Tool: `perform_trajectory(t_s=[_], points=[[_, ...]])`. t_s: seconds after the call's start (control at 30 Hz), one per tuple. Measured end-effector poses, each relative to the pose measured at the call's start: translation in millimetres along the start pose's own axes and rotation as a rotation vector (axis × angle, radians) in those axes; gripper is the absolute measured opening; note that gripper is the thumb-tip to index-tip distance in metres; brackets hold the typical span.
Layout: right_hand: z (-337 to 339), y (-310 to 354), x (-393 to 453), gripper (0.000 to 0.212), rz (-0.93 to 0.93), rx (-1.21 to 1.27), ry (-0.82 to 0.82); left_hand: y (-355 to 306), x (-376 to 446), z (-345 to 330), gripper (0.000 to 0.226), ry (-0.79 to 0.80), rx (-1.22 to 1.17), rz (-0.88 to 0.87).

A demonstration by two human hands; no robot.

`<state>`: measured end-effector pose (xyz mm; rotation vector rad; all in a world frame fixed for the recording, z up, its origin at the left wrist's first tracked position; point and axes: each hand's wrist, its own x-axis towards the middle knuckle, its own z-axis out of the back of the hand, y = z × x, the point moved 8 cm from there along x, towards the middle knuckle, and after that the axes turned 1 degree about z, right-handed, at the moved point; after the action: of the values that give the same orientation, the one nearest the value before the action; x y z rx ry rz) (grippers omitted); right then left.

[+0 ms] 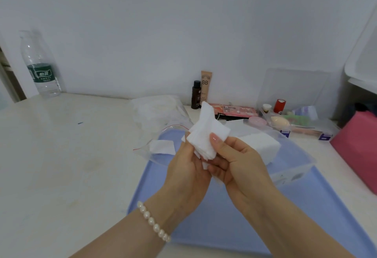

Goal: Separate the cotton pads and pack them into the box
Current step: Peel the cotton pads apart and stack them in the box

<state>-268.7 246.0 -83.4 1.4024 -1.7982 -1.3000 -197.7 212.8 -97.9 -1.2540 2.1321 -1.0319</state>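
We see a white table (61,166) with a blue mat (234,217) on it. Our left hand (185,172) and right hand (238,166) both hold a bunch of cotton pads (206,133) above the mat. The clear box (289,162), just behind, holds more pads.

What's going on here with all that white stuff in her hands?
A person is sorting cotton pads. Both hands, left hand and right hand, hold a small bunch of cotton pads above a blue mat, fingers working them apart. Just behind sits a clear plastic box with a stack of pads already inside. An opened zip bag with more pads lies to the left.
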Motion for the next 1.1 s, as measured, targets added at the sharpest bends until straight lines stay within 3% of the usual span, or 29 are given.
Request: perform_trajectory(t_s=[0.17,0.4,0.57,0.73,0.9,1.1], points=[[2.7,-0.3,0.5,0.039,0.001,0.011,-0.030,3.1,-0.4,-2.0,0.050,0.020,-0.006,0.005],[4.5,-2.8,0.2,0.021,-0.023,-0.025,-0.068,-0.7,-4.5,-11.1,0.074,0.079,-0.022,-0.009],[3.3,-2.8,-1.8,0.023,0.001,-0.013,-0.065,2.9,-5.7,-8.2,0.045,0.062,0.059,-0.044],[2.1,-4.7,-2.3,0.031,-0.010,0.005,-0.069,2.1,-5.5,-6.0,0.058,0.046,0.052,-0.021],[0.7,-1.8,-3.5,0.022,0.006,-0.007,-0.044,1.0,-7.0,-6.4,0.055,0.067,0.021,-0.022],[-3.4,2.7,-6.9,0.008,0.039,0.027,-0.011,-7.9,-4.8,-0.6,0.077,0.017,-0.128,-0.027]])
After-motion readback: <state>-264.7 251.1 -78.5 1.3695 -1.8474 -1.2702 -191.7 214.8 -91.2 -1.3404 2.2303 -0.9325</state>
